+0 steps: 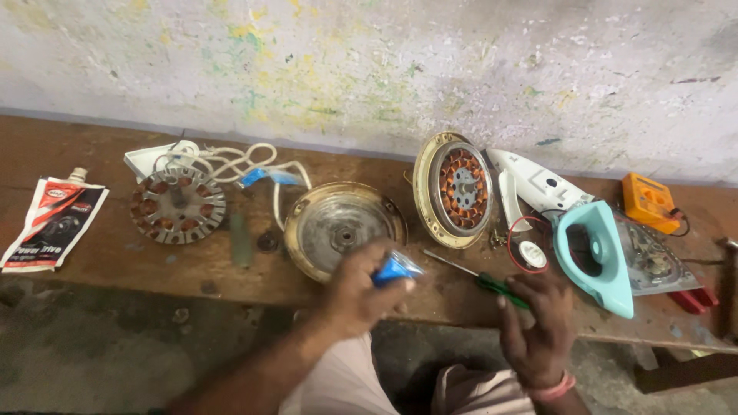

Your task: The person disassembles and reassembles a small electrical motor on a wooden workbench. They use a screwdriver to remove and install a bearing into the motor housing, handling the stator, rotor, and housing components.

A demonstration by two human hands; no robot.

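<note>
Gripping a small blue tube (395,269) in left hand (357,290), right hand (538,327) loose-fingered above green-handled screwdriver (477,278), apparently readying grease for brass-rimmed fan cover (338,227) on wooden surface (115,257)

1. A small repair workshop for electrical appliances.
2. A worn wooden bench (115,253) runs across the frame below a stained, peeling wall (369,69).
3. Opened fan motor parts lie at the centre: a copper-wound stator (461,187) and a brass-coloured cover (338,228).
4. On the right sit a dismantled iron (596,257), a green-handled screwdriver (480,278) and an orange multimeter (649,201).
</note>
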